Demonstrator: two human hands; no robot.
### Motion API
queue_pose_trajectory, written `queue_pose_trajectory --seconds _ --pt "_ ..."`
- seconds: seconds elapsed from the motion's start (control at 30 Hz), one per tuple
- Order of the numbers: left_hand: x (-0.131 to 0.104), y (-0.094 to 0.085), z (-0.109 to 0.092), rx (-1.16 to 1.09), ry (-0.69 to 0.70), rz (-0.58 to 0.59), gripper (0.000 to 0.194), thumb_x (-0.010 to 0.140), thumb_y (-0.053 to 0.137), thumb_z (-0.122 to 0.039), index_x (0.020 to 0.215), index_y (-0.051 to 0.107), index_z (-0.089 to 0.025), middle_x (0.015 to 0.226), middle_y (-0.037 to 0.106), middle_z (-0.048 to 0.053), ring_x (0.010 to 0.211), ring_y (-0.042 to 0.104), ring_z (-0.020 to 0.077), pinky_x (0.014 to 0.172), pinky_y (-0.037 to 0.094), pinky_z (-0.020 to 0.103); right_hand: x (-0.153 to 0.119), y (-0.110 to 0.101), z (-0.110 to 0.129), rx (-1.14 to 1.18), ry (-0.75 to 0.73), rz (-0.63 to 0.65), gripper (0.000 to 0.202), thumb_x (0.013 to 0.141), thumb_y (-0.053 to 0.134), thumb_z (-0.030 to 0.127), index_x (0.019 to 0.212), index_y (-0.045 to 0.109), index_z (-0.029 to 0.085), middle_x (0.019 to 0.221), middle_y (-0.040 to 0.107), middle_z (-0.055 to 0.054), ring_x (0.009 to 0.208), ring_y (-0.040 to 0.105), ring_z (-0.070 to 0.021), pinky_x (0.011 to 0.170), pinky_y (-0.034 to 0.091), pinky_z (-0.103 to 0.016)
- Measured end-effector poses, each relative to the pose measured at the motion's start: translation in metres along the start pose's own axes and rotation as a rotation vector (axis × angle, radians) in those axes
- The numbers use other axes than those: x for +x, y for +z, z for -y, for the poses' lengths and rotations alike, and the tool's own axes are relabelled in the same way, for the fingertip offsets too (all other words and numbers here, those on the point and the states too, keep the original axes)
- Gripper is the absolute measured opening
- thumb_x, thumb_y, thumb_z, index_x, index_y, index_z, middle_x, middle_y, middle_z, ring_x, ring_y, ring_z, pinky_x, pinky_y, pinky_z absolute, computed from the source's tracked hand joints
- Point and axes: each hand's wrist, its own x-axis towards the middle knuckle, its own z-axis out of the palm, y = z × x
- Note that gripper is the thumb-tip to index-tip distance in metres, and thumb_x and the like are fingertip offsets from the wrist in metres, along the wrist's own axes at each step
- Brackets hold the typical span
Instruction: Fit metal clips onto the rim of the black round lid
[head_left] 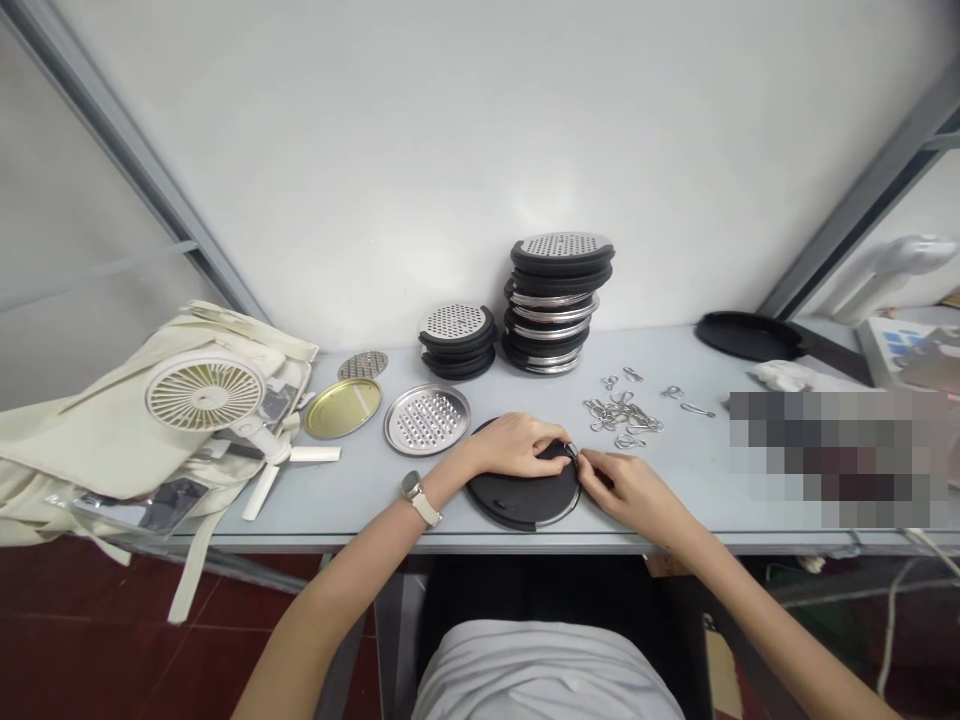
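A black round disc (517, 497) with a strip of metal rim lies flat near the table's front edge. My left hand (519, 446) rests over its top, fingers curled and gripping near its right edge. At that edge sits a small metal clip (571, 451). My right hand (628, 488) pinches the clip against the rim; its fingertips partly hide it. Right of the disc is a loose pile of wire clips (621, 412). To its left lies a round metal grater plate (427, 420).
Stacks of black-rimmed grater discs, one tall (551, 330) and one short (456, 345), stand by the wall. A gold lid (343, 407) and a small perforated disc (363, 365) lie left. A cream bag (97, 410) bears a fan (205, 392). A black pan (746, 337) sits right.
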Motion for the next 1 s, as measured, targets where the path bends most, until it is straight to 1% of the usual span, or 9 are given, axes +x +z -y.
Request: queue_pose_trajectory --seconds 0.1,0.33,0.5,0.57,0.67,0.77,0.9,1.0 --pt "-0.0002 -0.0007 -0.0001 -0.025 -0.013 0.003 0.027 0.084 0.056 -0.034 0.106 0.063 -0.019 0.058 0.050 -0.006 0.052 0.046 0.0082 0.054 0.031 0.020 0.0000 -0.0006 0.0002 0.046 0.009 0.002 0.035 0.094 0.034 0.034 0.064 0.046 0.022 0.050 0.051 0.001 0.044 0.047 -0.0136 0.049 0.032 -0.025" --pt "0.0008 -0.0010 -0.0001 -0.062 -0.035 0.015 0.028 0.083 0.058 -0.034 0.106 0.064 -0.019 0.057 0.049 -0.006 0.052 0.045 0.0076 0.055 0.032 0.020 0.0009 -0.0023 -0.0027 0.111 0.014 0.011 0.034 0.094 0.035 0.033 0.063 0.044 0.021 0.049 0.048 0.003 0.044 0.044 -0.0119 0.048 0.031 -0.024" --pt "0.0011 0.0010 0.0016 -0.030 -0.011 -0.002 0.024 0.086 0.053 -0.027 0.105 0.066 -0.020 0.057 0.049 -0.006 0.052 0.044 0.0072 0.056 0.032 0.020 0.0009 -0.0049 -0.0048 0.152 0.024 0.016 0.035 0.094 0.033 0.034 0.061 0.035 0.021 0.048 0.039 0.005 0.045 0.039 -0.0107 0.047 0.028 -0.024" --pt "0.0009 0.0008 0.0010 -0.012 -0.008 -0.011 0.023 0.086 0.053 -0.026 0.104 0.064 -0.020 0.058 0.049 -0.006 0.053 0.044 0.0076 0.056 0.032 0.020 0.0005 -0.0054 -0.0049 0.165 0.023 0.003 0.035 0.094 0.033 0.034 0.061 0.034 0.021 0.048 0.037 0.005 0.044 0.039 -0.0104 0.047 0.028 -0.024" --pt "0.0005 -0.0004 -0.0008 0.022 -0.053 -0.043 0.022 0.084 0.055 -0.030 0.103 0.059 -0.020 0.060 0.050 -0.006 0.054 0.046 0.0091 0.056 0.032 0.021 0.0006 -0.0042 -0.0042 0.166 0.019 -0.032 0.034 0.095 0.032 0.033 0.063 0.038 0.021 0.049 0.042 0.005 0.044 0.040 -0.0107 0.048 0.030 -0.024" --pt "0.0005 -0.0011 -0.0017 0.058 -0.098 -0.065 0.020 0.081 0.057 -0.035 0.094 0.055 -0.020 0.061 0.051 -0.006 0.054 0.046 0.0103 0.054 0.031 0.022 0.0032 -0.0007 -0.0031 0.120 0.031 -0.049 0.033 0.096 0.031 0.033 0.069 0.044 0.021 0.051 0.048 0.003 0.044 0.045 -0.0121 0.049 0.031 -0.025" --pt "0.0008 -0.0005 -0.0008 0.065 -0.079 -0.048 0.019 0.078 0.060 -0.035 0.086 0.051 -0.020 0.060 0.051 -0.006 0.054 0.046 0.0103 0.053 0.030 0.023 0.0076 0.0033 -0.0022 -0.002 0.035 -0.015 0.033 0.097 0.030 0.032 0.071 0.049 0.021 0.052 0.054 0.000 0.044 0.050 -0.0151 0.049 0.030 -0.026" --pt "0.0008 -0.0006 -0.0011 0.063 -0.073 -0.038 0.018 0.078 0.059 -0.035 0.085 0.051 -0.020 0.061 0.052 -0.006 0.054 0.046 0.0103 0.053 0.029 0.023 0.0077 0.0026 -0.0027 -0.022 0.001 0.018 0.034 0.097 0.030 0.032 0.070 0.049 0.022 0.054 0.056 -0.001 0.046 0.051 -0.0159 0.051 0.031 -0.026"
